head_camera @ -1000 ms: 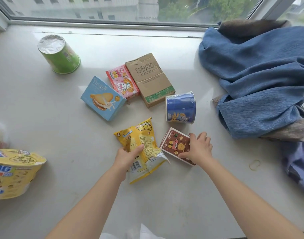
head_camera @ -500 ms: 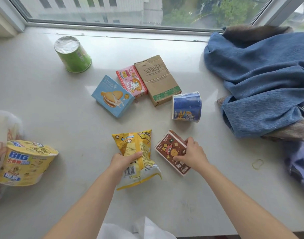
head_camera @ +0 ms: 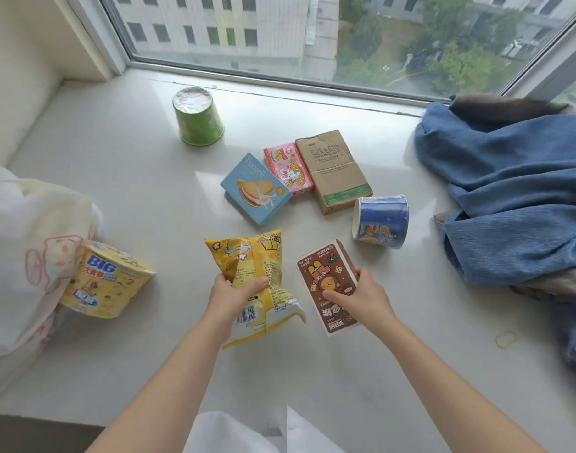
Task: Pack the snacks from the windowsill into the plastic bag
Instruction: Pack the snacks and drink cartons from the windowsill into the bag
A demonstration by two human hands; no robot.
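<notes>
My left hand (head_camera: 234, 297) grips a yellow snack bag (head_camera: 257, 276) lifted off the white windowsill (head_camera: 149, 197). My right hand (head_camera: 361, 294) holds a brown snack box (head_camera: 325, 279) by its right edge, tilted up off the sill. At the left lies a white plastic bag (head_camera: 21, 256) with a pink drawing, and a yellow BIG noodle bowl (head_camera: 106, 279) sticks out of its mouth. Farther back sit a blue biscuit box (head_camera: 255, 188), a pink rabbit box (head_camera: 288, 166), a brown paper package (head_camera: 334, 170), a blue cup (head_camera: 381, 220) on its side and a green cup (head_camera: 196, 116) upside down.
A crumpled blue cloth (head_camera: 512, 197) covers the right end of the sill. A rubber band (head_camera: 505, 338) lies near the front right. The window frame (head_camera: 280, 83) runs along the back and a wall (head_camera: 18, 60) closes the left side.
Both hands closed on their snacks and raised them from the sill. The view swung left, bringing the white plastic bag and noodle bowl further into sight.
</notes>
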